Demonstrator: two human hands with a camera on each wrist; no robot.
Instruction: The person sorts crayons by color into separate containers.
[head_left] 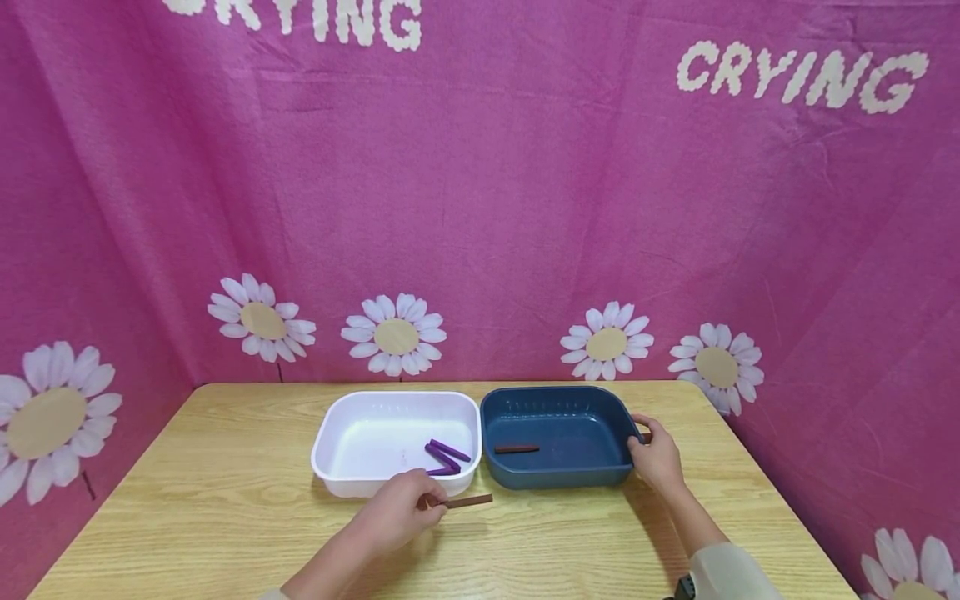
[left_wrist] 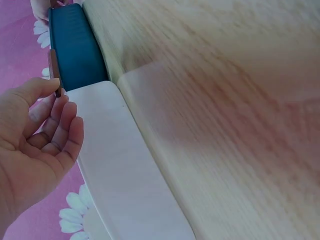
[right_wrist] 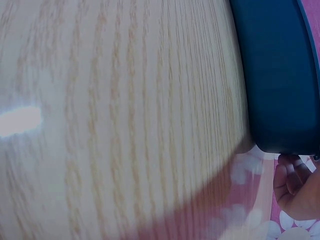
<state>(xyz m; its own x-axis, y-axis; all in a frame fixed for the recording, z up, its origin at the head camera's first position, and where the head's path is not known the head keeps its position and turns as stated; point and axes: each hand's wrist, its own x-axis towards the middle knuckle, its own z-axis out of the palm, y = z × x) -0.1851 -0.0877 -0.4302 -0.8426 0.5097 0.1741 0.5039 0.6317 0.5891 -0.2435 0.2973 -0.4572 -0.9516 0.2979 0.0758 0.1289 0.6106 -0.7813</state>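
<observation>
My left hand pinches one end of a brown crayon between thumb and fingers, in front of the white basin. In the left wrist view, the crayon points toward the dark blue basin, with the other fingers loosely bent below it. Several purple crayons lie at the right end inside the white basin. Another brown crayon lies at the left inside the blue basin. My right hand grips the blue basin's right rim; in the right wrist view, its fingers are bent at the basin's end.
Both basins stand side by side on a wooden table, their near ends meeting in the middle. Behind the table hangs a magenta cloth with daisies and white lettering. It also hangs along both sides.
</observation>
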